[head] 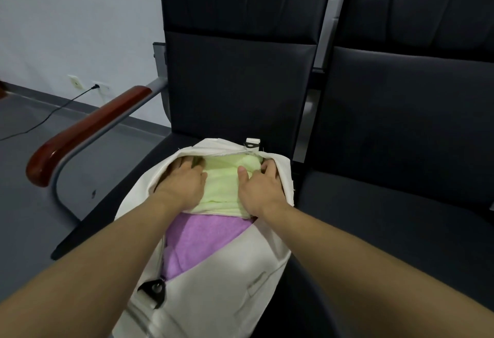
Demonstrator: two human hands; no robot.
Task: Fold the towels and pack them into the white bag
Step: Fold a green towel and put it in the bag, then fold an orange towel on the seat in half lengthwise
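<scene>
The white bag (pixel 230 279) lies unzipped on a dark seat in front of me. Inside it a folded light green towel (pixel 223 185) rests on top of a purple towel (pixel 203 233). My left hand (pixel 184 182) lies flat on the green towel's left side, its fingertips tucked under the bag's upper flap. My right hand (pixel 260 185) presses on the towel's right side, fingers bent against the towel near the bag's edge. Both forearms reach in from the bottom of the view.
The bag sits on a dark upholstered seat (pixel 149 166) with a wooden armrest (pixel 88 129) on the left. A second dark seat (pixel 395 190) adjoins on the right. Grey floor (pixel 32 204) and a wall socket with a cable (pixel 77 97) lie to the left.
</scene>
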